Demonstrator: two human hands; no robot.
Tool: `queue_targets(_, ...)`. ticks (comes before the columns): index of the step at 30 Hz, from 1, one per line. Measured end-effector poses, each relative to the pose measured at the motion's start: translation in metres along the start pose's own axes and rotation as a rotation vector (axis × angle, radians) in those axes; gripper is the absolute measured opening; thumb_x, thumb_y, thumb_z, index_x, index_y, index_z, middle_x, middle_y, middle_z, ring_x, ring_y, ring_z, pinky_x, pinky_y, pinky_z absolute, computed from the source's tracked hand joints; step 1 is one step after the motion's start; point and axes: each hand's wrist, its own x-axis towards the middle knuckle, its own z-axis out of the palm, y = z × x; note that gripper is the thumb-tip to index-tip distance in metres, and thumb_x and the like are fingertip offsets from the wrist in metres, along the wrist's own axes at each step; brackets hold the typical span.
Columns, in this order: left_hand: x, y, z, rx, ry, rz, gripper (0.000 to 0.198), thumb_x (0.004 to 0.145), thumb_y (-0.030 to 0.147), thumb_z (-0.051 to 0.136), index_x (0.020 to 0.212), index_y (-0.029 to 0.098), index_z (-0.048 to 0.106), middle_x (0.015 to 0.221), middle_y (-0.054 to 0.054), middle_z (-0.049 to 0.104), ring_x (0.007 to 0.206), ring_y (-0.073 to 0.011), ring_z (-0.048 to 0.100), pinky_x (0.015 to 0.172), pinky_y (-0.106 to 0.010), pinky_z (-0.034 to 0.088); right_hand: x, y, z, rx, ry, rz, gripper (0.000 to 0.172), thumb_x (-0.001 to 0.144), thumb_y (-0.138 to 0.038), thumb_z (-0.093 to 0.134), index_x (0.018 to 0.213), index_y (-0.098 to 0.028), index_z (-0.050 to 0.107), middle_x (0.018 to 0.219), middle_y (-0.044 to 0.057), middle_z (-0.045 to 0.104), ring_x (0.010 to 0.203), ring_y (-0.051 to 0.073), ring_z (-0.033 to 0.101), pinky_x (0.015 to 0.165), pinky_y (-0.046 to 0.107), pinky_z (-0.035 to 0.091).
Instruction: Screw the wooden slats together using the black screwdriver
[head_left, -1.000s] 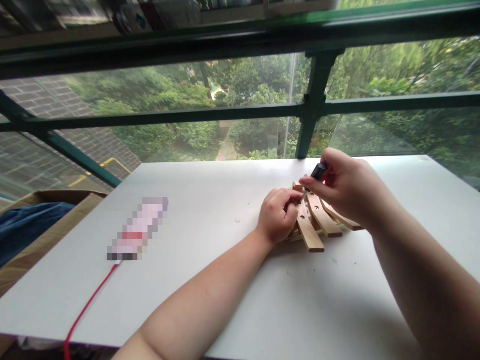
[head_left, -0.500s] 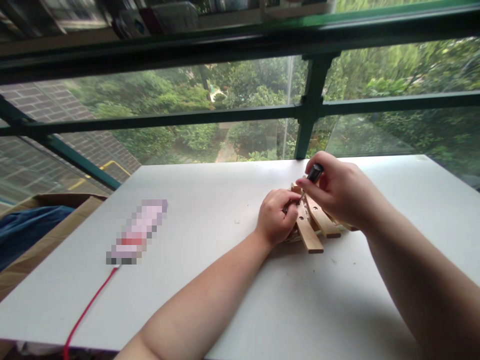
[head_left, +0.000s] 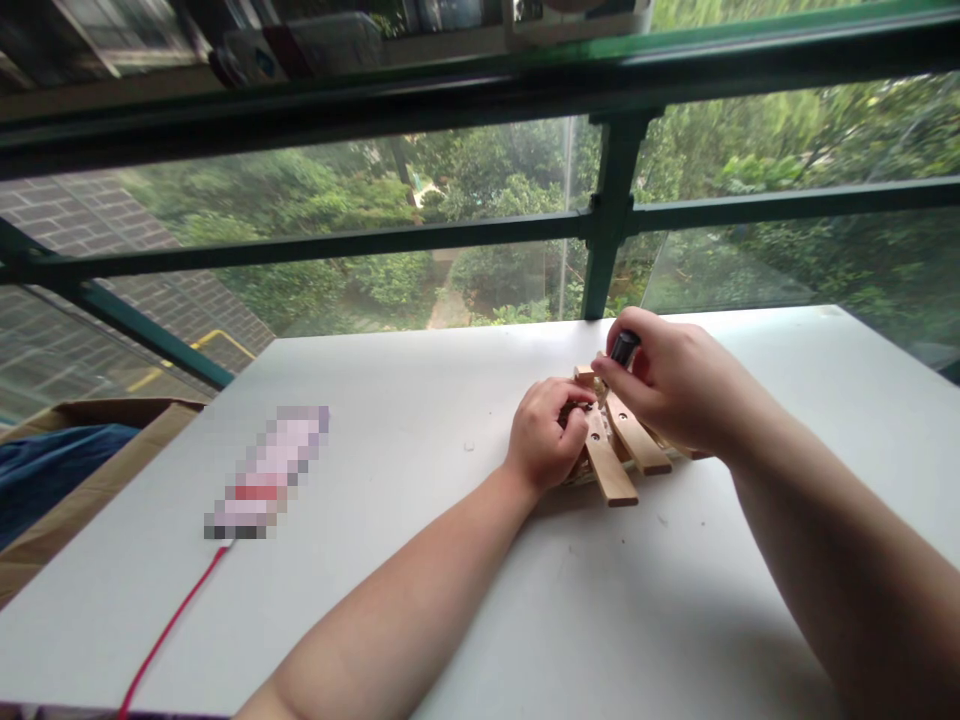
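Observation:
A screwdriver [head_left: 625, 347] with a black handle is held in my right hand [head_left: 660, 365], its fingers wrapped round the grip. It leans over a wooden assembly with several flat slats [head_left: 615, 470], and its shaft points down toward the slats. Where exactly the tip sits is hard to make out. My left hand [head_left: 546, 430] is closed on the left side of the assembly, with thumb and forefinger near the end of a slat. Small dark screws show on two slats. Both hands hide much of the piece's far and left parts.
The assembly rests on a white table [head_left: 420, 560]. A blurred-out flat object [head_left: 277, 460] lies at left, with a red cable [head_left: 176, 625] running to the front edge. Beyond that edge stands a cardboard box [head_left: 112, 470] holding blue cloth. Green-framed windows [head_left: 611, 210] border the back.
The view has shifted a little, so most things sit slightly further left. Both hands keep their holds on the screwdriver and the wooden assembly.

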Motion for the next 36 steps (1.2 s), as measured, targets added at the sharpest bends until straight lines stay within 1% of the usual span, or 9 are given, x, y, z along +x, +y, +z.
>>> queue_targets(6,-0.0011,0.0006,-0.0002,0.024,0.018,-0.046,0.015,0.081,0.011,0.050,0.091,0.021,0.056,0.097,-0.002,0.066,0.093,-0.0182,0.059,0.088,-0.032,0.047,0.0004,-0.0002,0.0007,0.048,-0.008,-0.035,0.016,0.083,-0.037,0.057,0.083,-0.023,0.049,0.063,-0.001,0.053,0.057,0.016,0.047,0.054,0.028,0.029)
queue_targets(8,-0.0012,0.0004,0.0001,0.032,0.018,-0.040,0.017,0.080,0.010,0.050,0.092,0.021,0.056,0.097,-0.002,0.066,0.093,-0.0178,0.059,0.088,-0.031,0.048,0.0009,0.0011,0.0009,0.041,-0.023,-0.035,0.016,0.083,-0.038,0.057,0.082,-0.023,0.049,0.062,-0.001,0.054,0.057,0.016,0.047,0.054,0.028,0.028)
queue_targets(11,-0.0007,0.0001,0.0002,0.042,0.008,-0.025,0.020,0.080,0.010,0.049,0.095,0.021,0.058,0.099,-0.003,0.066,0.094,-0.0187,0.059,0.089,-0.033,0.047,0.0016,0.0024,0.0023,0.028,-0.011,-0.031,0.017,0.082,-0.038,0.058,0.083,-0.023,0.049,0.063,-0.001,0.055,0.057,0.016,0.048,0.055,0.028,0.028)
queue_targets(16,-0.0001,-0.0004,0.0002,0.045,-0.002,0.003,0.020,0.083,0.012,0.047,0.096,0.020,0.060,0.102,-0.004,0.066,0.098,-0.0188,0.059,0.092,-0.034,0.047,0.0018,0.0024,0.0036,0.015,-0.014,-0.030,0.017,0.083,-0.038,0.058,0.082,-0.023,0.049,0.063,-0.001,0.056,0.058,0.016,0.049,0.055,0.028,0.028)
queue_targets(20,-0.0005,-0.0015,0.0009,0.030,-0.003,0.005,0.023,0.082,0.011,0.047,0.098,0.020,0.061,0.105,-0.005,0.066,0.101,-0.0190,0.059,0.095,-0.034,0.047,0.0018,0.0015,0.0011,0.017,0.029,-0.018,0.015,0.083,-0.037,0.057,0.085,-0.023,0.051,0.064,0.000,0.056,0.058,0.017,0.050,0.055,0.027,0.030)
queue_targets(26,-0.0010,-0.0031,0.0017,0.032,0.001,0.008,0.022,0.082,0.010,0.048,0.098,0.019,0.061,0.107,-0.005,0.065,0.103,-0.0187,0.059,0.096,-0.034,0.047,0.0009,-0.0014,-0.0007,0.083,0.080,-0.010,0.012,0.083,-0.033,0.057,0.086,-0.023,0.053,0.062,-0.001,0.057,0.056,0.015,0.050,0.056,0.027,0.033)
queue_targets(31,-0.0006,-0.0031,0.0013,0.014,-0.008,-0.004,0.021,0.083,0.011,0.049,0.097,0.020,0.061,0.107,-0.005,0.065,0.102,-0.0196,0.060,0.095,-0.035,0.047,0.0014,0.0000,0.0029,0.092,0.046,-0.021,0.013,0.083,-0.034,0.057,0.086,-0.023,0.052,0.060,-0.002,0.055,0.055,0.015,0.049,0.054,0.026,0.032)
queue_targets(36,-0.0004,-0.0028,0.0011,0.005,-0.014,-0.011,0.020,0.083,0.012,0.049,0.096,0.020,0.062,0.106,-0.006,0.065,0.102,-0.0199,0.059,0.095,-0.036,0.047,0.0006,0.0020,-0.0001,0.111,-0.017,-0.031,0.012,0.080,-0.028,0.058,0.088,-0.023,0.052,0.064,-0.002,0.058,0.056,0.014,0.051,0.055,0.026,0.034)
